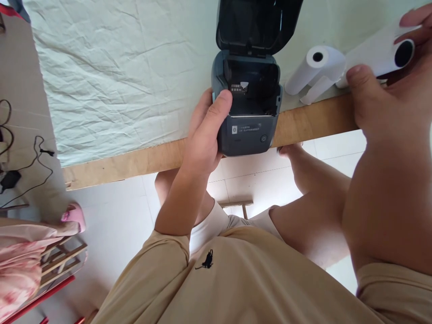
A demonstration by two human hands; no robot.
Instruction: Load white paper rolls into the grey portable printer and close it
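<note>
My left hand (206, 130) grips the side of a dark portable label printer (248, 130), thumb on its upper edge and fingers behind it. The printer's lid (258, 24) stands open, baring a black compartment with a small white label inside and no roll in it. At the right, my right hand (388, 96) is closed around a white paper roll (369, 56) with a wide dark core, its thumb on the near side. Beside it a second white paper roll (307, 69) with a small core lies on the table, a strip of its paper loose.
A pale green cloth (128, 76) covers the table, whose wooden edge (135, 164) is bare along my side. Below are my legs and a tiled floor. To the left lie black cables (40, 155), and a person's foot in a pink slipper (74, 217) rests near a wooden rack.
</note>
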